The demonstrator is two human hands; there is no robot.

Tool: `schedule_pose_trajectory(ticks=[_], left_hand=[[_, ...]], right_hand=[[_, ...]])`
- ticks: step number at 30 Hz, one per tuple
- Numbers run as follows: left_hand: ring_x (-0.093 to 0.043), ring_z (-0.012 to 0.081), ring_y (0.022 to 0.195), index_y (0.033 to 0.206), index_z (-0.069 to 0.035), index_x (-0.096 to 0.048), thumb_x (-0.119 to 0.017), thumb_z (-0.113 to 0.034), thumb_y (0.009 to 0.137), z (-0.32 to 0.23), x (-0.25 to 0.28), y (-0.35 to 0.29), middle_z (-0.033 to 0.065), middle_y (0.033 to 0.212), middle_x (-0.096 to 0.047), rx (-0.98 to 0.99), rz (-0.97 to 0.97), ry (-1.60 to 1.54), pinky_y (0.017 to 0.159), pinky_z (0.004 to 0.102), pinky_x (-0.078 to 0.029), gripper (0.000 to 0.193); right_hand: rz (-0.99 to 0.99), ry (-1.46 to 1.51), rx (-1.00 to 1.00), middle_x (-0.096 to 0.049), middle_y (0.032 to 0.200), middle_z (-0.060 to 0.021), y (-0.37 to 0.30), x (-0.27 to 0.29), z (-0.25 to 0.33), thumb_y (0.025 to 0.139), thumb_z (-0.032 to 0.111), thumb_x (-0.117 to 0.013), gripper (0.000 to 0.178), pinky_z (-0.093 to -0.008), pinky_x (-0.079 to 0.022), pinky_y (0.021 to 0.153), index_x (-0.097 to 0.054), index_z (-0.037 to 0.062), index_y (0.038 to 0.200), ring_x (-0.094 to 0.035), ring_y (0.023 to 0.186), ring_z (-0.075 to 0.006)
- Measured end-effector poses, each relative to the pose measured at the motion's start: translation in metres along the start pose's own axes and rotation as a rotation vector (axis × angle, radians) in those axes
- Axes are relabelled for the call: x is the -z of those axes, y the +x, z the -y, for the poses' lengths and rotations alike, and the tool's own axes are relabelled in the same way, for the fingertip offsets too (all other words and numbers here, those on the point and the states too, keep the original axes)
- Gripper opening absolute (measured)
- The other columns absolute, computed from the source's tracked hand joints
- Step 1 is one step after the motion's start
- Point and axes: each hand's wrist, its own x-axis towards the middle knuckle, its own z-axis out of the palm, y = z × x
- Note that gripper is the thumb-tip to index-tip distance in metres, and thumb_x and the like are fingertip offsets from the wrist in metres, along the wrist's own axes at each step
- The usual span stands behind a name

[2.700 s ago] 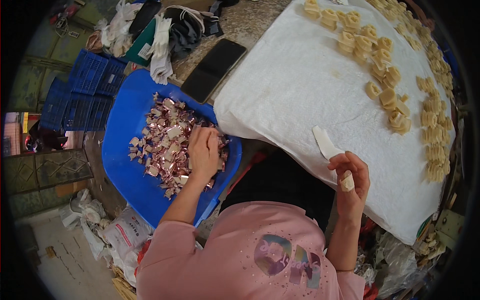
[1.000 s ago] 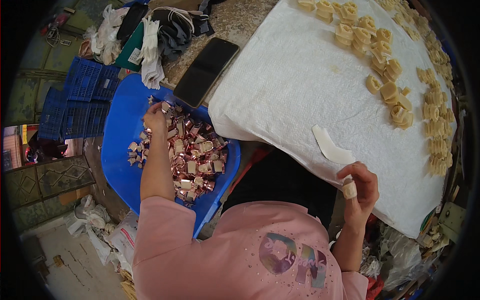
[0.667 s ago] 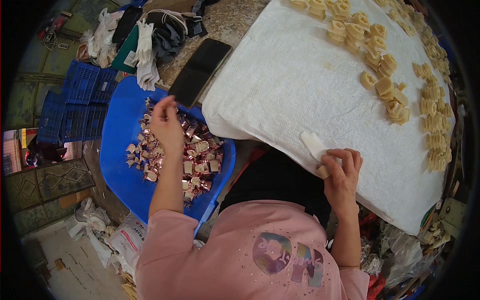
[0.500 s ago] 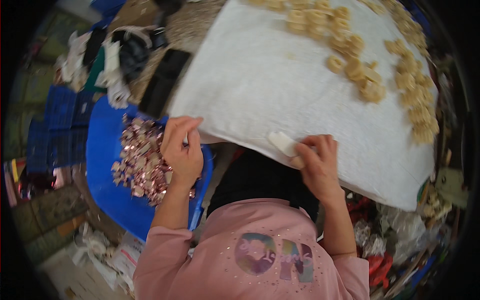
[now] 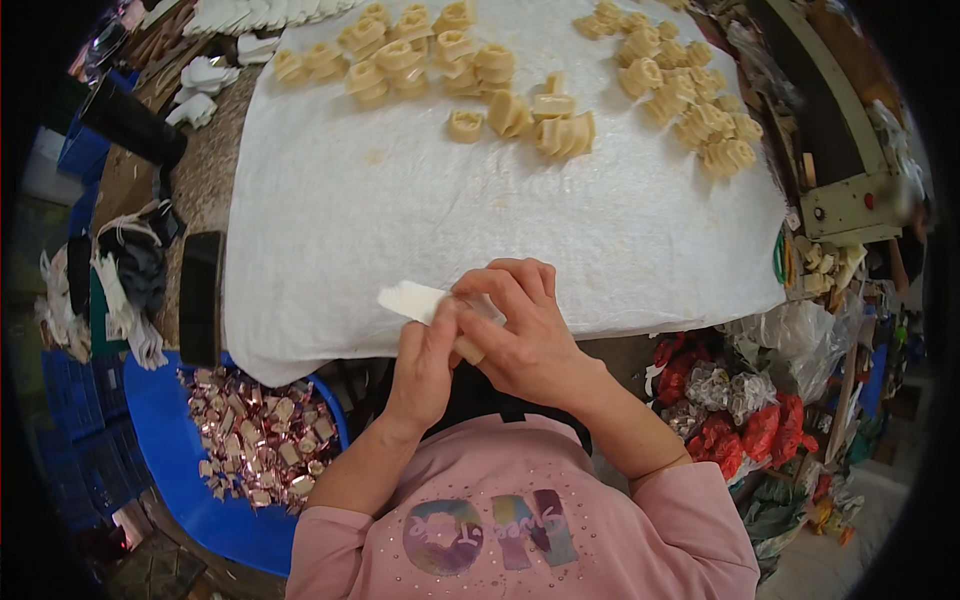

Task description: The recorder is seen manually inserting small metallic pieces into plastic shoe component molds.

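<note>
My two hands meet above the near edge of the white cloth (image 5: 330,250). A white strip with a ragged end (image 5: 410,299) sticks out to the left from between the fingers. My left hand (image 5: 422,368) is closed, thumb and fingertips pinching at the strip. With bent fingers, my right hand (image 5: 530,335) grips the same spot from the other side. Below the fingertips shows a small tan piece (image 5: 468,350), mostly hidden by the hands; whether it is joined to the strip I cannot tell. Farther off on the cloth lie pale yellow ridged rings (image 5: 465,125), several of them clustered.
A blue basin (image 5: 160,440) at the lower left holds many small shiny pinkish pieces (image 5: 265,440). Beside the cloth lie a black phone-like slab (image 5: 202,300) and a dark cylinder (image 5: 130,122). Red and clear plastic bags (image 5: 740,435) are piled at the right.
My left hand has come from beside the basin to join my right hand at the white strip. My view has shifted, so more of the cloth's far left shows.
</note>
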Motion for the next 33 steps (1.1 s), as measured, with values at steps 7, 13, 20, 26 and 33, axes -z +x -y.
schedule_pose_trajectory(ticks=[7, 13, 20, 26, 33], left_hand=[[-0.052, 0.0112, 0.07, 0.127, 0.01, -0.045, -0.034, -0.029, 0.101, -0.007, -0.005, 0.027, 0.0091, 0.087, -0.059, 0.044, -0.056, -0.173, 0.059, 0.0248, -0.041, 0.048], [-0.054, 0.0097, 0.074, 0.125, 0.009, -0.049, -0.033, -0.028, 0.102, 0.003, 0.003, 0.028, 0.0097, 0.09, -0.061, 0.01, -0.001, -0.073, 0.065, 0.024, -0.043, 0.046], [-0.052, 0.0082, 0.067, 0.123, 0.005, -0.053, -0.035, -0.03, 0.102, 0.008, 0.006, 0.027, 0.0081, 0.084, -0.061, -0.006, -0.012, 0.007, 0.06, 0.0218, -0.041, 0.044], [-0.054, 0.0106, 0.07, 0.122, 0.006, -0.05, -0.044, -0.021, 0.1, 0.001, 0.008, 0.027, 0.0081, 0.092, -0.06, 0.078, -0.056, -0.115, 0.06, 0.0217, -0.043, 0.035], [-0.052, 0.0107, 0.073, 0.126, 0.005, -0.046, -0.043, -0.017, 0.099, -0.003, 0.005, 0.026, 0.009, 0.096, -0.059, 0.053, -0.157, -0.285, 0.064, 0.0242, -0.042, 0.035]], right_hand=[[-0.334, 0.116, -0.466, -0.051, 0.125, -0.0133, 0.005, 0.047, -0.133, 0.07, -0.01, -0.058, 0.058, -0.0384, -0.041, 0.096, -0.05, 0.0058, 0.125, -0.048, 0.116, -0.0325], [-0.103, -0.013, -0.427, -0.048, 0.131, -0.0124, 0.032, 0.043, -0.2, 0.07, -0.01, -0.058, 0.063, -0.0333, -0.042, 0.098, -0.048, 0.0067, 0.13, -0.048, 0.121, -0.0267], [-0.392, 0.308, -0.651, -0.054, 0.103, -0.0097, 0.016, 0.025, -0.15, 0.073, 0.0, -0.062, 0.045, -0.0318, -0.047, 0.078, -0.057, 0.0049, 0.117, -0.057, 0.083, -0.0259], [-0.111, -0.16, -0.42, -0.054, 0.1, -0.0078, -0.021, 0.011, -0.094, 0.072, 0.011, -0.072, 0.03, -0.0352, -0.043, 0.083, -0.062, 0.0071, 0.1, -0.05, 0.098, -0.0262], [-0.281, -0.113, -0.36, -0.056, 0.102, -0.0097, -0.026, 0.01, -0.095, 0.068, -0.005, -0.065, 0.032, -0.0376, -0.045, 0.081, -0.059, 0.0056, 0.098, -0.05, 0.099, -0.0277]])
